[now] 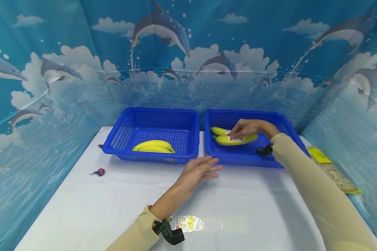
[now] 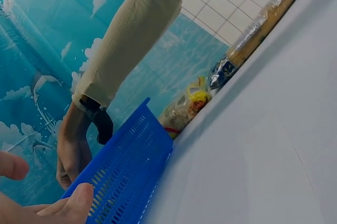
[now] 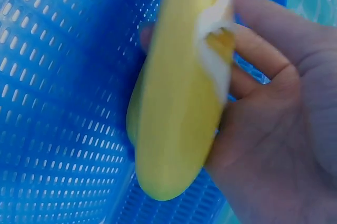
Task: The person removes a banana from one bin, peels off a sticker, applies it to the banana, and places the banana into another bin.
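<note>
My right hand [image 1: 250, 126] reaches into the right blue basket [image 1: 238, 159] and grips a bunch of yellow bananas [image 1: 249, 138] with a white label band around it. In the right wrist view the fingers and thumb hold the bananas [image 3: 174, 92] from the side, close by the basket's perforated wall [image 3: 58, 145]. Behind the front banana part of another shows. My left hand [image 1: 197, 171] hovers palm inward, fingers extended, near the front corner of that basket. It holds nothing. Its fingertips [image 2: 81, 197] overlap the basket wall in the left wrist view.
A left blue basket [image 1: 150, 158] holds more bananas [image 1: 154, 143]. On the white table lie a lollipop [image 1: 101, 172] and a clear wrapper with a banana picture [image 1: 188, 223]. A packaged bag [image 1: 334, 172] lies along the right edge. A dolphin-print curtain [image 1: 188, 87] stands behind.
</note>
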